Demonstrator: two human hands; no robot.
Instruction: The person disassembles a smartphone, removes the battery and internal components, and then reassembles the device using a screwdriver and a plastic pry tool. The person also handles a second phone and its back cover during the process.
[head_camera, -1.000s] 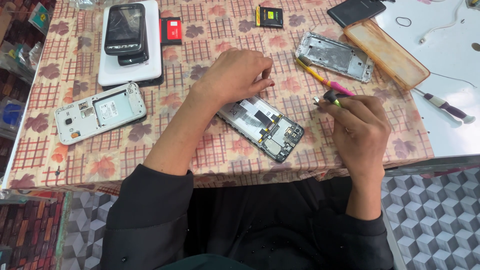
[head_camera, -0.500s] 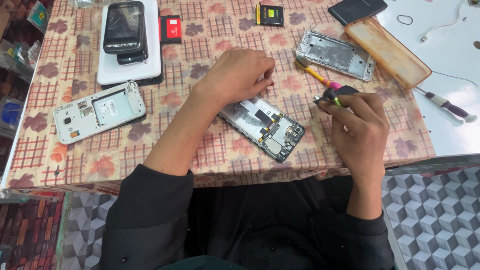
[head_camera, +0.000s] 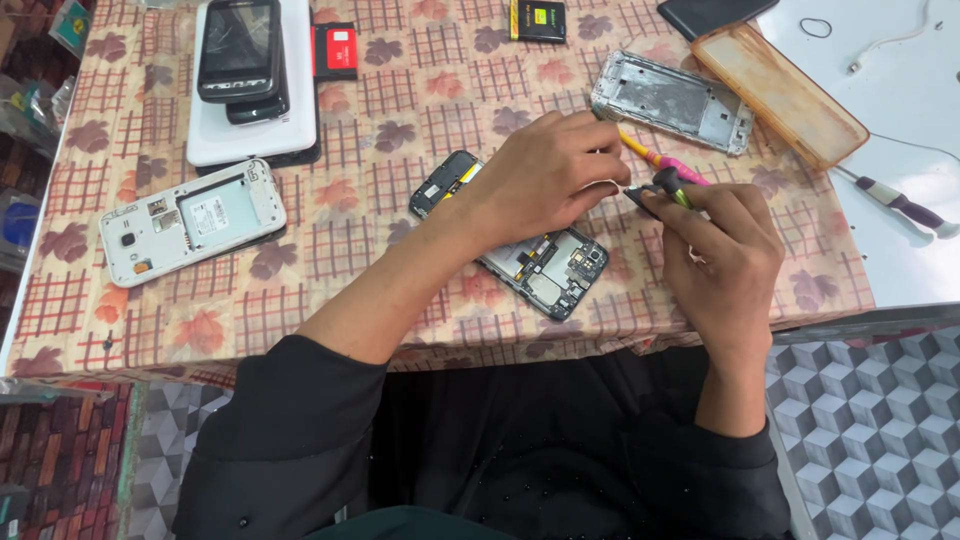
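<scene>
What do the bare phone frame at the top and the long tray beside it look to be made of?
The phone frame looks like silver-grey metal with a dull sheen and cut-out openings, though painted plastic is possible. The tray seems translucent plastic, amber-brown and matte, with a raised rim and a cloudy, stained-looking base.

Left hand (head_camera: 545, 175) curled over the opened phone (head_camera: 545, 265) on the patterned tablecloth (head_camera: 400, 120), fingertips meeting the right hand (head_camera: 720, 250), which grips a small dark-tipped tool (head_camera: 655, 185). Just behind them lies a yellow-and-pink screwdriver (head_camera: 660, 160), with a bare metal phone frame (head_camera: 670, 100) beyond. Far left, a white phone, back off (head_camera: 190, 220), sits near stacked dark phones (head_camera: 240, 55).
</scene>
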